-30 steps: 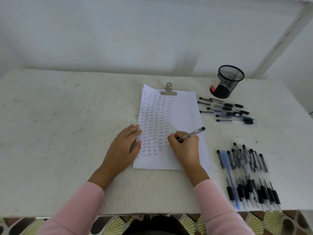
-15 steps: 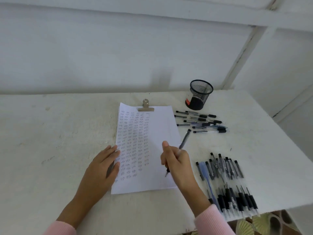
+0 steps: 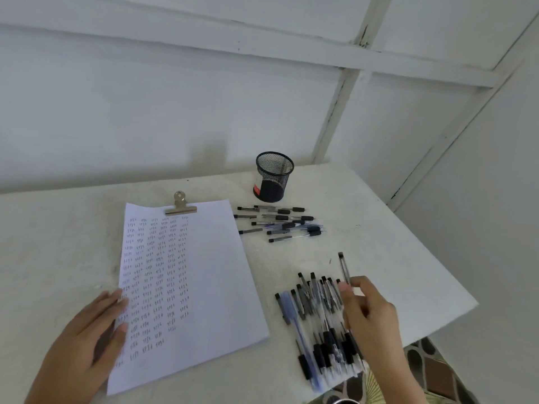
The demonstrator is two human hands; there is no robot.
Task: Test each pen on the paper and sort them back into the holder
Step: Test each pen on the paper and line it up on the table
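A white sheet of paper [image 3: 215,275] covered in rows of small pen marks lies on the white table [image 3: 388,246], held by a metal clip [image 3: 180,206] at its top. My left hand [image 3: 87,342] rests flat on the paper's lower left edge. My right hand [image 3: 370,313] pinches a clear pen [image 3: 344,266] with a black cap, pointing up, above a pile of several pens [image 3: 318,319] at the near right. The black mesh holder [image 3: 272,176] stands at the back, with a second group of pens [image 3: 281,224] lying in front of it.
The table's right edge and near right corner [image 3: 466,304] are close to the pen pile. A patterned floor [image 3: 431,371] shows below. White walls stand behind and to the right.
My right hand has left the paper and carried the pen to the right, over the near pen pile. The view has swung up and right. My left hand stays on the paper.
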